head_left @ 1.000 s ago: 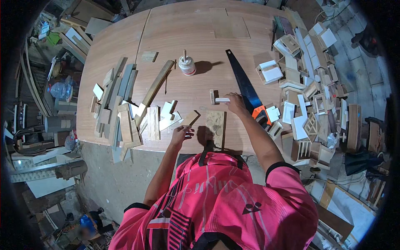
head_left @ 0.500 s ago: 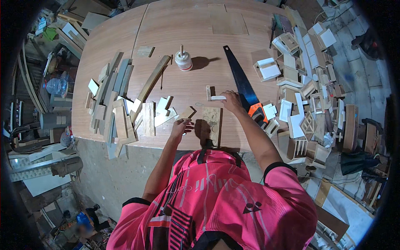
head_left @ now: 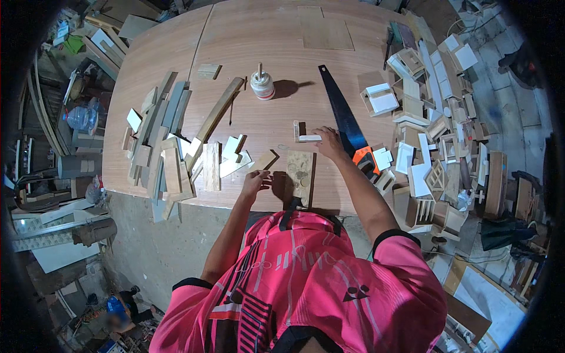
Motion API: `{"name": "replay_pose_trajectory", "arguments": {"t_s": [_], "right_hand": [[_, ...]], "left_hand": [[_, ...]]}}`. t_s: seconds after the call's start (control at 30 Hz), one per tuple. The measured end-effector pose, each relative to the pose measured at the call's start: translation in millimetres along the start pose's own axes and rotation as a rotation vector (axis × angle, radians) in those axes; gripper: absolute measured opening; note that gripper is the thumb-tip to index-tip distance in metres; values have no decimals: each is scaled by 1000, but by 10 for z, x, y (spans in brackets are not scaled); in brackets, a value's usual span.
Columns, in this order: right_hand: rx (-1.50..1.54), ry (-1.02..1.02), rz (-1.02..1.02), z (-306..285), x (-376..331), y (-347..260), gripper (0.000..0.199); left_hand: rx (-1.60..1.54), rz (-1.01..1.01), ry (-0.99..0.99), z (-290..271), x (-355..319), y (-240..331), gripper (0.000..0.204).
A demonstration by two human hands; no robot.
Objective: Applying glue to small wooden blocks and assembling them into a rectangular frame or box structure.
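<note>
My left hand [head_left: 256, 182] rests over the near edge of the table, its fingers loosely apart and curved. Just beyond the fingertips lies a small wooden strip [head_left: 266, 160]. My right hand [head_left: 329, 143] reaches farther in and grips the end of a small L-shaped wooden piece [head_left: 307, 139] with a white face. Between my hands, a flat wooden block [head_left: 300, 173] with stained marks lies near the edge. A handsaw [head_left: 344, 115] with an orange and black handle lies right beside my right hand.
A glue jar [head_left: 262, 86] with a stick in it stands beyond my hands. Wooden strips [head_left: 156, 135] pile up at left, near a long batten [head_left: 218, 112] and white offcuts [head_left: 234, 154]. Small wood assemblies [head_left: 412, 106] crowd the right side. A thin board [head_left: 329, 34] lies at the far edge.
My left hand has drawn back slightly toward me and left, away from the small strip, which stays put. My right hand keeps its place on the L-shaped piece.
</note>
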State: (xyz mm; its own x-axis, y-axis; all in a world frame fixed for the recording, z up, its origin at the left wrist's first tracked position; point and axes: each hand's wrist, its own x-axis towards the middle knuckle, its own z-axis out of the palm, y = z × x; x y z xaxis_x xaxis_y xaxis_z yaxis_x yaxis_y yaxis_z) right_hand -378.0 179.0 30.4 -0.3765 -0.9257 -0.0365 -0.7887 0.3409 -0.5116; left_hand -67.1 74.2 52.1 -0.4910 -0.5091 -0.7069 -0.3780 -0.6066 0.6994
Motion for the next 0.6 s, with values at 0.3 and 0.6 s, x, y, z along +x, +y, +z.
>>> {"name": "replay_pose_trajectory", "arguments": {"t_s": [0.3,0.6], "right_hand": [[306,209,64,41,-271,595,55],[388,131,18,124,-197,562,42]], "left_hand": [[77,-13,-17,-40,99,-34,23],[102,-12,-10,-74,55,-2,26]]}}
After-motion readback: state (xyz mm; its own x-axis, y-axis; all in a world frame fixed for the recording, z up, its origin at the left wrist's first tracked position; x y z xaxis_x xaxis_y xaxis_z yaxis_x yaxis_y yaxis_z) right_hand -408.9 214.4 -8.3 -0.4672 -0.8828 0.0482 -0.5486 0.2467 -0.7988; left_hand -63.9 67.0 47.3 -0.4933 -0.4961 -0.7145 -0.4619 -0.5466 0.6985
